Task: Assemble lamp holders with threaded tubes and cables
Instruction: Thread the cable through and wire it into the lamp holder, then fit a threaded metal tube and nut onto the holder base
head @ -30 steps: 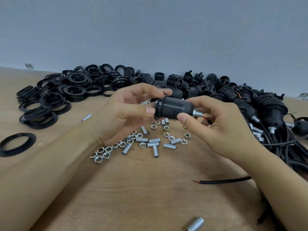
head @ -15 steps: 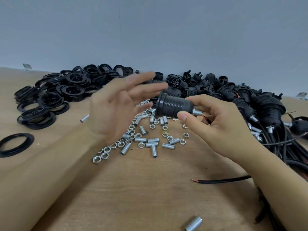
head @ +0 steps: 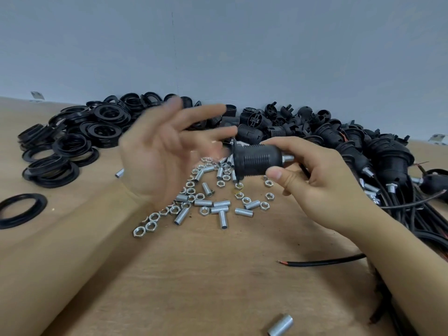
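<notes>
Two hands work above the pale wooden bench (head: 218,275), near the middle of the frame. The risk, as I judge it, is that the black ribbed plastic lamp holder (head: 257,158) slips or twists, since only the right hand (head: 312,180) carries it; a loose pinch could let the short silver threaded tube (head: 287,158) at its right end back out, or drop the piece into the scattered zinc nuts and tubes (head: 208,200) below. The right hand's grip is closed round the holder, thumb under and fingers over. The left hand (head: 164,154), blurred at centre left, is released, fingers spread and holding nothing, just beside the holder's flange. A black cable with a stripped end (head: 320,263) lies at lower right.
</notes>
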The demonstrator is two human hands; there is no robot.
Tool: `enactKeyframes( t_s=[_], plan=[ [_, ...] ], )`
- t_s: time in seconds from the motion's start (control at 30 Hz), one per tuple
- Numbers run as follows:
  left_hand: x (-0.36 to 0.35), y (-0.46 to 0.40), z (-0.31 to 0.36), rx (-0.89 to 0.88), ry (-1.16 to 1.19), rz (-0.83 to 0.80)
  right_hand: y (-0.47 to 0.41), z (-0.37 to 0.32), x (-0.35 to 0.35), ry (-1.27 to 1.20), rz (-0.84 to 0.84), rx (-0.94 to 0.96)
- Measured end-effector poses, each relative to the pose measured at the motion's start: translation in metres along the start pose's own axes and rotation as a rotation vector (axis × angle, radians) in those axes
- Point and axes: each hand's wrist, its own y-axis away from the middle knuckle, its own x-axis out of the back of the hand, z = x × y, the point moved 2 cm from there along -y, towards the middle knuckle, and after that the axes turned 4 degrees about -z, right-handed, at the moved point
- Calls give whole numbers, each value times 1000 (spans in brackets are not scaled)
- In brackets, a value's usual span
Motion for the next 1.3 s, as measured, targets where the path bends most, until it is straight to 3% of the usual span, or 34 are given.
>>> enactKeyframes(
  t_s=[0.1, 0.17, 0.23, 0.33, 0.43, 0.6, 0.77, 0.87, 0.93, 1.03, 1.13, 1.3],
  plan=[
    [7, 0, 4, -40, 13, 112, 0, 1, -1, 2, -5, -4],
    [6, -2, 0, -23, -134, 151, -1, 2, -1, 1, 1, -13],
    [1, -2, -6, 5, -289, 91, -1, 3, -1, 11, 7, -13],
    [-7, 1, -6, -15, -168, -8, -1, 5, 0, 32, 19, -24],
    [0, 2, 2, -71, -37, 74, -2, 7, 1, 45, 42, -42],
    [-1, 0, -12, 46, -258, 70, -1, 5, -1, 47, 29, -39],
    [-7, 2, -10, 97, -229, -51, -2, 5, 0, 53, 35, -48],
    [-1, 0, -10, 84, -276, 17, -2, 4, -1, 46, 30, -37],
    [3, -1, -11, 43, -464, 123, -2, 5, 0, 38, 28, -31],
    [9, 1, -18, -49, -942, 192, -2, 8, 1, 33, 54, -30],
    [9, 3, -21, -103, -1086, 116, -3, 9, 1, 68, 62, -40],
    [-1, 11, -27, -26, -932, -265, -2, 7, -4, 73, 4, -28]
  ],
)
